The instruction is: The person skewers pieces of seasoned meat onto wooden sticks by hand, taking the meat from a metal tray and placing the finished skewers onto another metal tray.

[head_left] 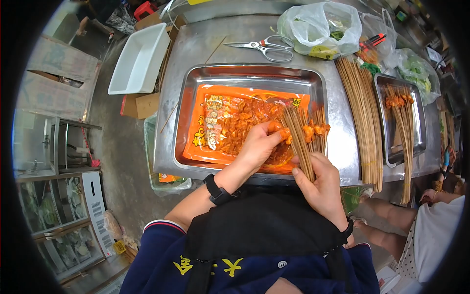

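Observation:
My right hand [320, 183] is wrapped round a bundle of thin bamboo skewers [297, 142], tilted with their upper ends over the tray. My left hand [259, 147] pinches a piece of red marinated meat [284, 134] against the skewers' upper part. Beneath both hands is a steel tray [249, 70] holding an orange printed packet [195, 142] with red sauced meat pieces [245, 120] on it. Just right of the bundle, more skewers with meat on them [319, 129] lie in the tray. The fingertips of my left hand are partly hidden by the meat.
Scissors [262, 46] lie behind the tray, near a plastic bag of greens [320, 29]. Right of it are a long pile of bare skewers [360, 117] and a smaller tray [384, 142] with meat skewers [402, 117]. A white bin [139, 59] stands left; another person's legs [391, 215] show at right.

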Demonstrator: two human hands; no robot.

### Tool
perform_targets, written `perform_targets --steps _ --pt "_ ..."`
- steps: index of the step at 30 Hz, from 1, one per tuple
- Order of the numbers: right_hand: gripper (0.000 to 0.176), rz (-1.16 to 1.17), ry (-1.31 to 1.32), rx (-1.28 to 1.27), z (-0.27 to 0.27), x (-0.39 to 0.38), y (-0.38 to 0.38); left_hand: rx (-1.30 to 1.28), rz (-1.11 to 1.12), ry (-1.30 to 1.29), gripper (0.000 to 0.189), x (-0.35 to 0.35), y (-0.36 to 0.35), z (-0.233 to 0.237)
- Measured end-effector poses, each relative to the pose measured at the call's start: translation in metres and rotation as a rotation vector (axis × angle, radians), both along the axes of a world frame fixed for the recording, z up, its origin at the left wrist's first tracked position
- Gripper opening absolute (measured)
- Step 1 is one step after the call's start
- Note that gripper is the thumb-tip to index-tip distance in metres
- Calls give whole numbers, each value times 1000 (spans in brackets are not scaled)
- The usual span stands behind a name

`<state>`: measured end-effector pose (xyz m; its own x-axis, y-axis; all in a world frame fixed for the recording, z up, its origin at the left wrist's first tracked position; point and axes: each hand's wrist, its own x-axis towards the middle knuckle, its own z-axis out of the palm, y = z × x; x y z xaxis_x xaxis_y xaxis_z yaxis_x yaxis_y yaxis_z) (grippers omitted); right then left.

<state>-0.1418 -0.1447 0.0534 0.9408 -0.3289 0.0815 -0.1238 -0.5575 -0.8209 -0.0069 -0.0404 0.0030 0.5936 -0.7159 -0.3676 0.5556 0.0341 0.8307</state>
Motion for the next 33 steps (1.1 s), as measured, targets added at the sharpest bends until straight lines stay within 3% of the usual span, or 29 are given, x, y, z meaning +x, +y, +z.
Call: perform_targets --steps 1,2,4,5,7,8,13,21,26,31,33 --pt "22 44 9 -159 1 0 -2 -4 -30 -11 14 1 -2 -3" --pt "22 43 10 -161 1 0 -1 -6 -31 -11 14 2 -5 -6" --pt "24 -27 365 502 2 0 4 67 -14 -102 12 2 -8 -10" --pt "24 -28 365 501 -5 1 3 66 -15 -103 12 3 -8 -11" --pt "28 -46 292 923 -29 4 2 188 96 -72 12 5 -4 -11" --pt "30 -39 305 986 -32 3 0 189 100 -74 12 8 1 -9" --pt "30 -8 367 975 -28 8 0 -5 -40 81 14 4 23 -1" --pt "27 -39 331 898 -28 8 5 8 -17 50 12 6 32 -9" --pt "16 -91 278 985 -28 7 7 37 1 36 11 7 36 -6" --pt "12 -87 317 972 -31 7 2 155 65 -143 15 18 40 -5" --pt "13 -102 308 980 -29 7 1 114 226 -297 12 32 49 -12"
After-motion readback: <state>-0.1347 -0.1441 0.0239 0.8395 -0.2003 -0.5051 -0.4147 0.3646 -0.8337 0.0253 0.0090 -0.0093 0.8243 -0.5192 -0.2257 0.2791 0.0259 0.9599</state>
